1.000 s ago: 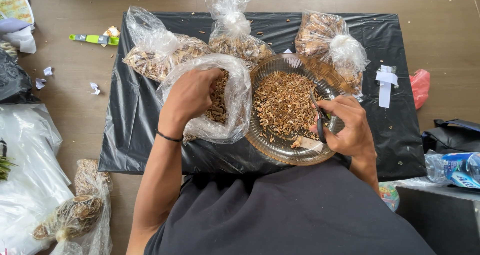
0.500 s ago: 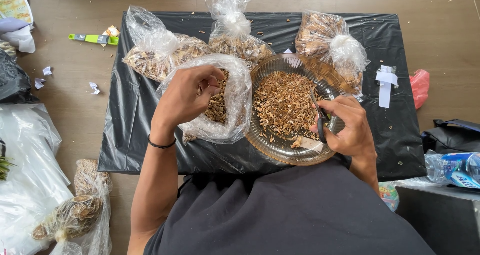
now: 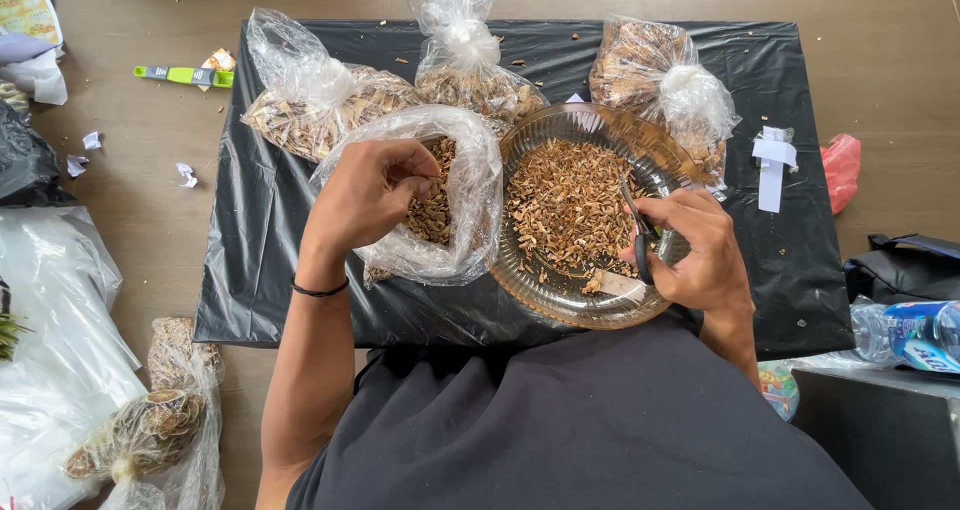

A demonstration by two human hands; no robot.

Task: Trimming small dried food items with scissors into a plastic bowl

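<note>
Left fingers: the left hand (image 3: 372,192) is curled at the mouth of the open clear bag (image 3: 470,195), fingertips pinched together down among the dried brown pieces (image 3: 432,208); whether they have a piece between them I cannot tell, as the hand hides the tips.
Right fingers: the right hand (image 3: 700,250) is closed around the handles of black scissors (image 3: 637,238), whose blades point up over the bowl; how far the blades are parted is too small to tell.
Bowl: a clear glass bowl (image 3: 540,290) sits at the near edge of the worktop, touching the open bag on its left, and holds a heap of cut brown bits (image 3: 565,205) and one pale larger piece (image 3: 618,284) near the scissors.
Worktop: a low surface under a black plastic sheet (image 3: 250,300); three tied clear bags of the same dried stuff lie along its far side, behind the bowl and open bag: left bag (image 3: 320,100), middle bag (image 3: 465,65), right bag (image 3: 665,85).
Step in hand: by my reading, picking a piece out of the open bag for snipping over the bowl.
Next move calls for: lifting the pinched piece across to the bowl, meeting the blades above the heap, with fingertips kept clear of the cut.
Floor: a green tool (image 3: 185,73) and paper scraps lie off the far left corner.
</note>
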